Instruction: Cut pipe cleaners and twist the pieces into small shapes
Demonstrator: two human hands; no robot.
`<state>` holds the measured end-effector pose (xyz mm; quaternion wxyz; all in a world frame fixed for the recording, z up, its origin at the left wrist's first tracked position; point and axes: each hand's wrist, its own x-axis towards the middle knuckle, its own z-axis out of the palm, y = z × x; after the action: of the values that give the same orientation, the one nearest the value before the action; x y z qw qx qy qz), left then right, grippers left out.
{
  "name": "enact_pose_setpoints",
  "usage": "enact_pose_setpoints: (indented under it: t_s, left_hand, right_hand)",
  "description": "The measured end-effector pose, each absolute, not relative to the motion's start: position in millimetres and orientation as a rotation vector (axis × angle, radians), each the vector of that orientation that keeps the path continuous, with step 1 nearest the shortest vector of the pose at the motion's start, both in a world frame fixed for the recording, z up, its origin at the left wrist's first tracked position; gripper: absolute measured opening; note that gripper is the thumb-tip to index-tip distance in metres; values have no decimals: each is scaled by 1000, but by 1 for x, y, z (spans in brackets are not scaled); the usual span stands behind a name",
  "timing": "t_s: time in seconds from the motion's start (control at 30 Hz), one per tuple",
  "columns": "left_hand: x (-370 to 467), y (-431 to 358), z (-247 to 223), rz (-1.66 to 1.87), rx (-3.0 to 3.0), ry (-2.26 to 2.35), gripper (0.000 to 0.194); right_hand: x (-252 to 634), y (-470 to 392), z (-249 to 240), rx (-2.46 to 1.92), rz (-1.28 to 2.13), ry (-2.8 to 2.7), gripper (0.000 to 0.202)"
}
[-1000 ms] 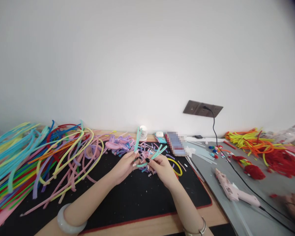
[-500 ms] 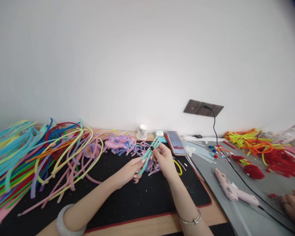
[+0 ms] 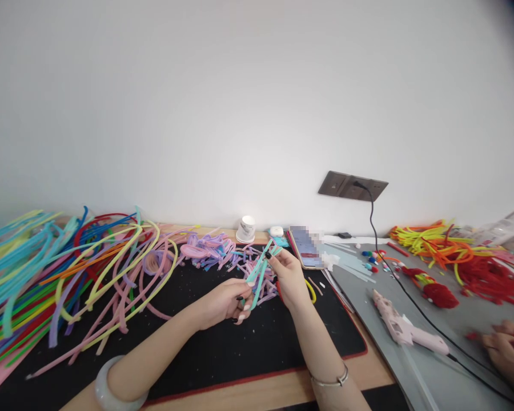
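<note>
Both hands hold mint-green pipe cleaners [image 3: 260, 275] above the black mat. My left hand [image 3: 225, 302] pinches their lower part between thumb and fingers. Higher up, my right hand [image 3: 286, 273] grips the upper part with thumb and forefinger; some tips stick out past it. Behind and under the hands lie short lilac and pink pipe cleaner pieces [image 3: 268, 290]. A yellow ring-like piece [image 3: 312, 290] lies close to my right wrist, partly hidden by it.
Many coloured pipe cleaners [image 3: 29, 285] heap on the left. A paper cup [image 3: 247, 229] and a phone [image 3: 305, 246] stand at the back. On the right are a pink glue gun [image 3: 405, 331] with its cord, a red fuzzy figure [image 3: 437, 292], red pipe cleaners [image 3: 492, 277] and another person's hand [image 3: 508, 348].
My right hand has shifted slightly up and right along the pipe cleaners. The left hand's fingers have moved a little, and the mint strands now spread apart between the hands.
</note>
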<state>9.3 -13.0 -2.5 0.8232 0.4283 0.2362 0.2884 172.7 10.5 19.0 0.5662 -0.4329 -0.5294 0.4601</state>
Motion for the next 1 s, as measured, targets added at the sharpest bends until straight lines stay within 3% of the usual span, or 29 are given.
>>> enact_pose_setpoints:
  t_s: [0.37, 0.63, 0.83, 1.0]
  left_hand:
    - [10, -17, -6, 575, 784, 398, 24]
    - [11, -17, -6, 565, 711, 404, 25]
    - [13, -15, -7, 678, 690, 491, 16]
    - [16, -17, -3, 784, 712, 549, 34]
  right_hand:
    - [167, 4, 24, -833, 1457, -977, 18]
    - [150, 3, 25, -751, 1404, -884, 15]
    - [147, 7, 27, -705, 1372, -709, 29]
    - [160, 12, 26, -736, 1280, -616, 32]
